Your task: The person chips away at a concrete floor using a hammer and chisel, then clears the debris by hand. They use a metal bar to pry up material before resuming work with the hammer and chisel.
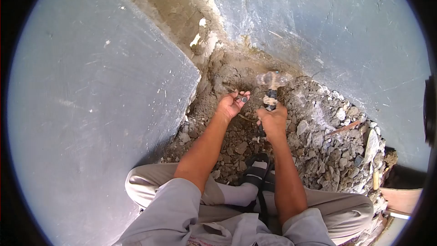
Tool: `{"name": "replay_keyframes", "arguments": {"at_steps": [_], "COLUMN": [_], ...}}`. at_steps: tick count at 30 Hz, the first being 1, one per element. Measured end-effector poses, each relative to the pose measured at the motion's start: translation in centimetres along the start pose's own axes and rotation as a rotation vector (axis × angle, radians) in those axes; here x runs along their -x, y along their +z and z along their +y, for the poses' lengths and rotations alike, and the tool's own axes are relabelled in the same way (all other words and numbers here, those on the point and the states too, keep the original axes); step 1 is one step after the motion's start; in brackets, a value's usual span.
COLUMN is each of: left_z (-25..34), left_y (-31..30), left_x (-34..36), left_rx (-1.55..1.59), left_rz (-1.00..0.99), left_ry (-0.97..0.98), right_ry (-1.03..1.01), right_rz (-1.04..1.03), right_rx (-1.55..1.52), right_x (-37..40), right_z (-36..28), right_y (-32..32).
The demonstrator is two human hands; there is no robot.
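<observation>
Your right grip (273, 120) clenches one hammer (271, 93); two wall edges (195, 74) flank it; left of it, your left grip (231, 105) pinches one rod (244, 99).

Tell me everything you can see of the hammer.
The hammer has a stubby, dusty grey-brown head, blurred, its material unclear, set crosswise on a handle banded black and tan, as if wrapped. The right grip closes round the handle, with the head pointing away from the person. Whether it touches the ground is unclear.
</observation>
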State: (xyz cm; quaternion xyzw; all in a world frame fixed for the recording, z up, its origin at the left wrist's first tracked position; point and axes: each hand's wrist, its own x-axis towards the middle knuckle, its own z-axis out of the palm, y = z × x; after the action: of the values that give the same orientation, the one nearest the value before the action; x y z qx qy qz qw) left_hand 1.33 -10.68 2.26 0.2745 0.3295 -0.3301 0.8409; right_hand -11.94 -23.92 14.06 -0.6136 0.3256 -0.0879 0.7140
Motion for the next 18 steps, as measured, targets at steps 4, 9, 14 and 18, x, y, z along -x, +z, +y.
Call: {"name": "replay_keyframes", "arguments": {"at_steps": [4,9,14,18], "left_z": [-0.3,1.4,2.1,-1.7], "left_y": [-2.1,-4.2,-6.5,-2.8], "left_x": [-0.6,-1.1,-3.2,-0.9], "left_rx": [0.062,0.139,0.094,-0.003], "left_rz": [0.050,0.130,0.213,0.321], "left_ry": [0.030,0.082,-0.054,0.114], "right_ry": [-0.051,-0.040,-0.016,-0.027], "right_rz": [0.017,-0.031,-0.091,-0.088], "right_rx": [-0.060,-0.026,0.055,0.066], "right_x": [0.7,0.7,0.7,1.3], "right_z": [-2.2,-1.7,0.5,-1.1], "right_y": [-0.6,0.2,0.8,1.7]}}
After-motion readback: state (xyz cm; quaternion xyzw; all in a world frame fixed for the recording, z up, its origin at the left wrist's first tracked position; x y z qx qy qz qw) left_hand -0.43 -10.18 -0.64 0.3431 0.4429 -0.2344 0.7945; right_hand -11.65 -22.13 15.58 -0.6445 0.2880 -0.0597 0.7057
